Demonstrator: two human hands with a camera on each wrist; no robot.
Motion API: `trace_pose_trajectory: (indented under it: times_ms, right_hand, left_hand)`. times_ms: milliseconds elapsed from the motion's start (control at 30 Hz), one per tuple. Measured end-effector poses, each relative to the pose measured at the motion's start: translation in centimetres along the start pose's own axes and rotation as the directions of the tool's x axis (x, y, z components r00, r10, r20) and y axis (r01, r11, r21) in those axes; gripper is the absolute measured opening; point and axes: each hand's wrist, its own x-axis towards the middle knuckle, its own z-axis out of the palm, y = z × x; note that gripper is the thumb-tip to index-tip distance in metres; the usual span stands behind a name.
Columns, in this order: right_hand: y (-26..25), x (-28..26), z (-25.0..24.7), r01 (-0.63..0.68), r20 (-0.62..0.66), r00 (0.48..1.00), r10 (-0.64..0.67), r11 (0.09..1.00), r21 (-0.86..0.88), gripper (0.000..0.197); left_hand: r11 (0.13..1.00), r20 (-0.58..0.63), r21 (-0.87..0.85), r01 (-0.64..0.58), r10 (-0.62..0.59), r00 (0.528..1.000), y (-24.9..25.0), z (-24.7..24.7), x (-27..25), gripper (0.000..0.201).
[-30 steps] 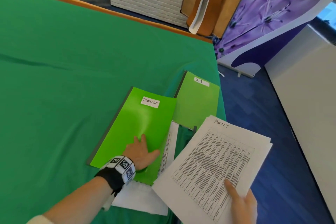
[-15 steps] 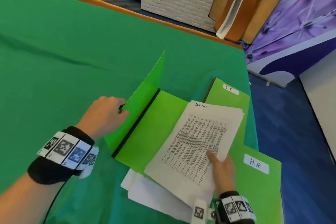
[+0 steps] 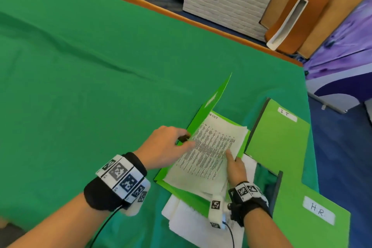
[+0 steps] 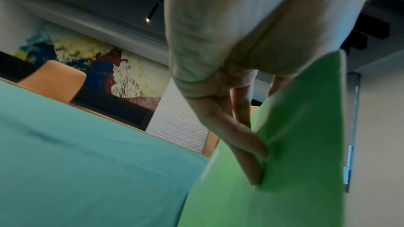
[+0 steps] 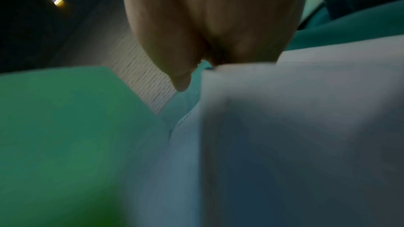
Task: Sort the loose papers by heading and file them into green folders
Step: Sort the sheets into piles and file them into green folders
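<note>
Task-list folder (image 3: 198,197) lies open on the green tablecloth (image 3: 100,66), near-right of centre. Its long axis runs from near-left to far-right, spine on the left side. The front cover (image 3: 213,102) stands up nearly on edge along that spine.

Left hand (image 3: 165,147) sits just left of the spine and pinches the cover's near edge, fingers curled on it; the left wrist view shows the fingers (image 4: 251,146) pressed on the green card.

Task-list sheets (image 3: 209,151) lie inside on the back leaf, heading at the far end, lined up with the folder's long axis. Right hand (image 3: 235,167) is on the stack's near-right part, thumb on top of the print. Whether fingers curl under the sheets cannot be told: the head view hides them and the right wrist view is blurred.

The move turns on this: cover hinges on the left, papers lie to its right, so the cover has to fall rightward over the stack. The right hand sits in that path and likely needs to slide out toward near-right first. Left hand is nearer the cover, right hand nearer the sheets.

More loose papers (image 3: 191,221) lie under the folder's near end. IT folder (image 3: 277,141) is just right, closed; HR folder (image 3: 308,219) near-right, closed.
</note>
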Motion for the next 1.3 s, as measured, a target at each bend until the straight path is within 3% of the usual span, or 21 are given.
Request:
trace_pose_trajectory:
  times_ms: [67, 100, 200, 267, 333, 467, 567, 633, 733, 833, 900, 967, 1033, 1100, 1200, 1300]
  right_hand:
    - [1.3, 0.4, -0.6, -0.063, -0.011, 0.998, 0.063, 0.997, -0.037, 0.078]
    - [1.8, 0.3, -1.2, -0.103, -0.038, 0.994, 0.101, 0.993, -0.052, 0.078]
    - [3.2, -0.5, -3.1, -0.256, -0.09, 0.961, 0.26, 0.965, 0.059, 0.08]
    - [3.7, -1.2, -4.1, -0.359, 0.003, 0.927, 0.374, 0.889, 0.285, 0.087]
    - [3.7, -1.9, -4.7, -0.431, 0.112, 0.899, 0.424, 0.809, 0.398, 0.092]
    - [3.4, -2.3, -4.9, -0.449, 0.234, 0.891, 0.39, 0.834, 0.32, 0.083]
    - [2.9, -2.7, -3.7, -0.378, 0.262, 0.913, 0.313, 0.892, 0.248, 0.05]
    - [3.6, -2.0, -2.9, -0.274, 0.172, 0.954, 0.245, 0.945, 0.176, 0.051]
    - [2.4, -2.6, -2.7, -0.049, 0.087, 0.995, 0.041, 0.994, 0.094, 0.052]
    - [-0.5, -5.3, -3.6, 0.065, 0.087, 0.993, -0.082, 0.98, 0.189, 0.047]
    - [-1.7, -7.1, -4.7, 0.151, 0.075, 0.983, -0.168, 0.97, 0.192, 0.049]
    - [-1.9, -8.7, -5.9, 0.221, 0.032, 0.972, -0.232, 0.954, 0.2, 0.053]
    - [-1.8, -10.1, -7.0, 0.276, -0.014, 0.96, -0.279, 0.94, 0.198, 0.056]
    - [-1.7, -11.1, -7.6, 0.302, -0.082, 0.953, -0.291, 0.93, 0.209, 0.058]
    - [0.2, -11.2, -8.1, 0.316, -0.215, 0.938, -0.27, 0.923, 0.22, 0.06]
    - [3.2, -10.7, -7.8, 0.284, -0.333, 0.917, -0.218, 0.944, 0.165, 0.055]
  left_hand:
    - [0.992, 0.091, -0.128, 0.019, -0.008, 0.996, -0.3, 0.6, 0.1, 0.064]
    - [0.989, 0.12, -0.144, 0.038, -0.021, 0.993, -0.7, 1.1, 0.4, 0.066]
    - [0.988, 0.131, 0.005, 0.157, -0.157, 0.979, -3.1, 3.2, 2.5, 0.061]
    - [0.946, 0.149, 0.144, 0.292, -0.313, 0.938, -4.8, 5.2, 4.4, 0.066]
    - [0.892, 0.177, 0.251, 0.377, -0.425, 0.888, -6.1, 7.1, 5.8, 0.07]
    - [0.864, 0.164, 0.254, 0.435, -0.481, 0.861, -8.1, 10.4, 7.5, 0.083]
    - [0.858, 0.141, 0.274, 0.435, -0.484, 0.864, -9.2, 12.1, 8.0, 0.085]
    - [0.867, 0.144, 0.246, 0.434, -0.476, 0.868, -9.7, 12.3, 8.3, 0.082]
    - [0.903, 0.163, 0.104, 0.418, -0.43, 0.888, -10.3, 11.0, 8.6, 0.064]
    - [0.912, -0.093, -0.162, 0.377, -0.395, 0.914, -11.1, 8.8, 8.7, 0.052]
    - [0.868, -0.156, -0.359, 0.343, -0.418, 0.895, -10.8, 7.2, 8.2, 0.058]
    - [0.77, -0.041, -0.552, 0.32, -0.408, 0.912, -9.3, 6.2, 7.3, 0.064]
    - [0.655, 0.058, -0.714, 0.248, -0.299, 0.953, -7.0, 5.6, 6.0, 0.057]
    - [0.559, 0.03, -0.819, 0.129, -0.182, 0.983, -4.6, 5.5, 4.9, 0.048]
    - [0.519, -0.052, -0.855, -0.014, -0.057, 0.997, -1.8, 6.0, 3.6, 0.047]
    - [0.547, -0.079, -0.832, -0.094, 0.05, 0.996, 0.2, 7.0, 1.9, 0.047]
